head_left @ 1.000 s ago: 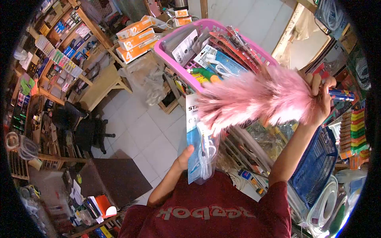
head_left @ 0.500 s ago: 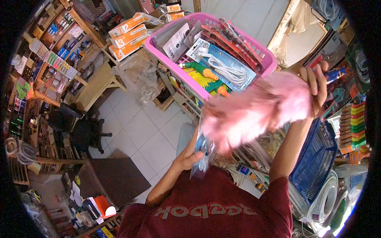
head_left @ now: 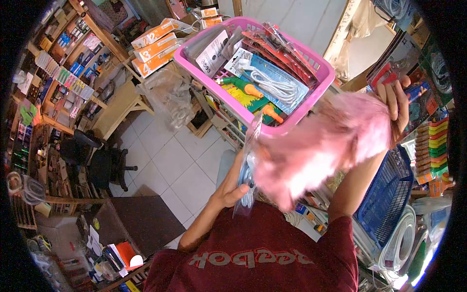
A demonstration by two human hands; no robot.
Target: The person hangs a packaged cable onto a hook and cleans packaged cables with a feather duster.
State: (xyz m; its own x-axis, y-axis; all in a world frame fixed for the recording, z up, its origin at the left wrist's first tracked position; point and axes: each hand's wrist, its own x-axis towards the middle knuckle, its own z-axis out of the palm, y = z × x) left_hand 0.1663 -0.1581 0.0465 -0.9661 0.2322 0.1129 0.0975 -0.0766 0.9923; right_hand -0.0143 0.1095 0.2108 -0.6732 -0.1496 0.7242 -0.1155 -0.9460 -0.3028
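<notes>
A pink fluffy duster (head_left: 323,141), blurred by motion, is gripped at its handle end by my right hand (head_left: 393,104). My left hand (head_left: 233,190) holds a blue-and-clear cable package (head_left: 247,177) upright, seen nearly edge-on, with the duster's fluffy end against or right beside it. Beyond both hands stands a pink basket (head_left: 287,127). In it lie a blue package with a coiled white cable (head_left: 279,87), red packages (head_left: 292,58) and green-and-orange nozzles (head_left: 250,89).
Orange-and-white boxes (head_left: 154,51) are stacked left of the basket. A blue plastic basket (head_left: 384,199) and coiled white hose (head_left: 401,238) are at the right. A black chair (head_left: 104,163) and a dark brown table (head_left: 146,219) are at the left. Shelves hold small goods.
The duster has swept downward along the package and looks bent. My left hand has turned the package from face-on to nearly edge-on. More of the pink basket's contents shows.
</notes>
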